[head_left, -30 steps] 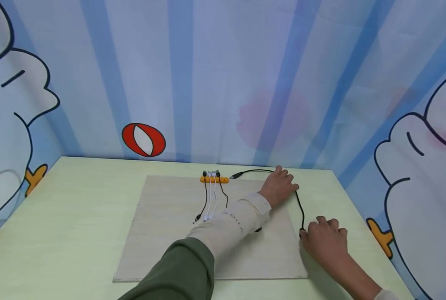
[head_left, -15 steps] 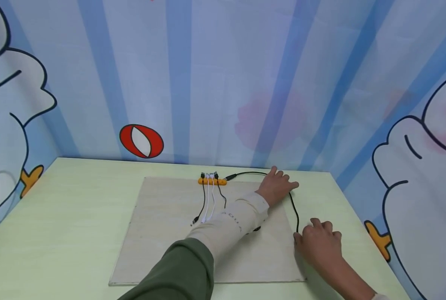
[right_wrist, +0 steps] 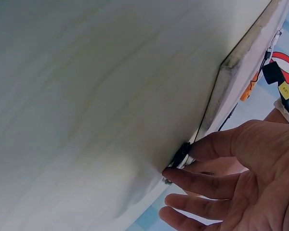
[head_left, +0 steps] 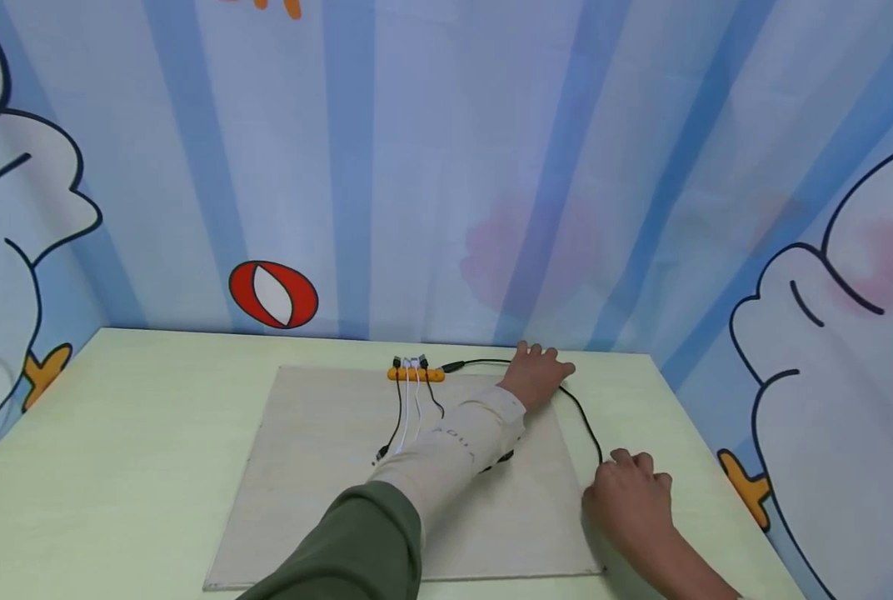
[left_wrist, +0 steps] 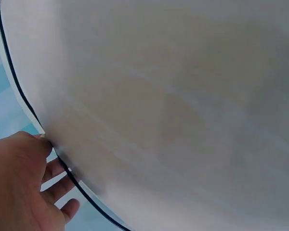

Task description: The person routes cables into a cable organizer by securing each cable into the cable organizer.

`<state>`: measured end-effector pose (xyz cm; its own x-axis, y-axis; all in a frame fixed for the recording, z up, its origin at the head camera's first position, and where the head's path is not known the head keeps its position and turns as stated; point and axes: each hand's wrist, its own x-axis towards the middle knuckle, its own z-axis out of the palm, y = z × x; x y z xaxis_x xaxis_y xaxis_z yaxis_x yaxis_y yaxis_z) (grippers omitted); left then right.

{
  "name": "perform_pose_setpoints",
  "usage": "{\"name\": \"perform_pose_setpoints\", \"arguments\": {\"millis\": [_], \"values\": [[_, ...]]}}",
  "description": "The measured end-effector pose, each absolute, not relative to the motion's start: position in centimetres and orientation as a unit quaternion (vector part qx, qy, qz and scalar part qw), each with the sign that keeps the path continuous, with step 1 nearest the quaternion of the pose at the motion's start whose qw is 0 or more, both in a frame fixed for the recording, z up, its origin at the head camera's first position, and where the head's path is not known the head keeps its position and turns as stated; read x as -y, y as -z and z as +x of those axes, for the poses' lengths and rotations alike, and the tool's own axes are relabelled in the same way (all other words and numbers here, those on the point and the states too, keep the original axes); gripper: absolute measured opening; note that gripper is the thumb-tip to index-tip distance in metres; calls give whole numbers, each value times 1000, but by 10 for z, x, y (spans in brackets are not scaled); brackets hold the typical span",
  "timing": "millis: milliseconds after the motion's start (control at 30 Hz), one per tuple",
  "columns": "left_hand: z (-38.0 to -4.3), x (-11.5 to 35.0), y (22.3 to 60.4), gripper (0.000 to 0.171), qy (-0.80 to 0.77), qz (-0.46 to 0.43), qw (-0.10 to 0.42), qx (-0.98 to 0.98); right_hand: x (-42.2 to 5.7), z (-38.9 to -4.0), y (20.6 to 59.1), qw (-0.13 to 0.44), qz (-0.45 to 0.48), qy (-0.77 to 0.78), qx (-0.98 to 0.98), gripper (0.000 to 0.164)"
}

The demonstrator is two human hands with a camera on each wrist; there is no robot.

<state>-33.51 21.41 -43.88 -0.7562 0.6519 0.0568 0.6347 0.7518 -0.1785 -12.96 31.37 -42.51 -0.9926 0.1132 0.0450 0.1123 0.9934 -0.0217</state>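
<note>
A black cable (head_left: 585, 421) runs along the right side of the board, with a dark plug (head_left: 454, 367) at its far end, right beside an orange cable holder (head_left: 416, 377). My left hand (head_left: 534, 377) reaches across to the back right and pinches the cable between thumb and forefinger, other fingers spread, as the left wrist view shows. Near the board's right edge my right hand (head_left: 630, 502) pinches the cable's near end, a short black plug (right_wrist: 181, 155), between thumb and forefinger. In the head view this plug is hidden behind the right hand.
Black and white cables hang from the holder over a pale board (head_left: 304, 500) on the light table (head_left: 132, 467). My left sleeve (head_left: 446, 458) covers part of the board, and a black end (head_left: 501, 460) shows beside it. A blue striped curtain (head_left: 416, 167) stands behind.
The left hand shifts slightly left with the cable, and the far plug moves from a small gap up to the holder's right end. The right hand keeps its pinch. The head view tilts slightly.
</note>
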Motion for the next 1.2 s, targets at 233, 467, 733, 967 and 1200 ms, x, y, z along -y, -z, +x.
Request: {"name": "perform_pose_setpoints", "arguments": {"millis": [233,467,733,967,1200], "values": [[-336,-208,435,52,-113,-351,67,927,-311,-130,425,21,-51,2,998,20],[-342,-201,421,41,-105,-338,82,932,-312,-130,424,26,-62,-15,998,16],[-354,-187,415,37,-89,-389,126,908,-309,-132,422,22,-71,-15,997,18],[-359,-177,411,36,-96,-416,161,890,-308,-132,421,25,-69,-14,997,23],[-361,-161,410,34,-86,-431,197,876,-302,-133,418,26,-56,-13,998,26]]}}
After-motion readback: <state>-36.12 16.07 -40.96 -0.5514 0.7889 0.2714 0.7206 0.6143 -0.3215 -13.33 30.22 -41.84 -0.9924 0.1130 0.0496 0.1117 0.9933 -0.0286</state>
